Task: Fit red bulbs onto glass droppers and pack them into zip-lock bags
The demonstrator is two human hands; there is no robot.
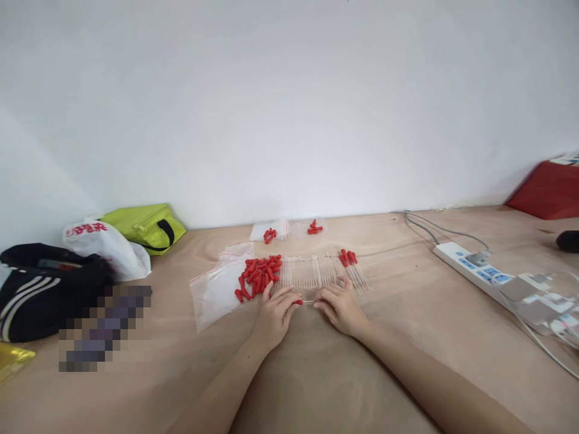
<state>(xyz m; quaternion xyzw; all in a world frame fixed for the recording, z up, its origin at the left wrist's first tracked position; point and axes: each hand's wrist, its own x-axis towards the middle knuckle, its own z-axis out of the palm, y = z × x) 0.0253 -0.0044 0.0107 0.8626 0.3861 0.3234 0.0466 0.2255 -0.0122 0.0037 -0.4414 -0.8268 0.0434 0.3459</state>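
Note:
Between the fingers of my left hand point(274, 312) is a red rubber bulb point(298, 302), mostly covered by the fingertips. My right hand point(340, 306) pinches a thin clear glass tube point(308, 302) that lies level and meets the bulb; how far it goes in is too small to tell. Just beyond my hands, a row of clear tubes point(304, 272) lies side by side. Left of that row sits a pile of red bulbs point(260, 274). To its right, several droppers with red bulbs point(348, 258) lie together, bulbs pointing away from me.
Clear zip bags point(215, 290) lie left of the pile, with small groups of red bulbs point(269, 235) farther back. A white power strip point(470, 268) with plugs and cables is on the right. A black bag point(49, 289), white plastic bag point(108, 250) and lime-green pouch point(142, 226) stand left.

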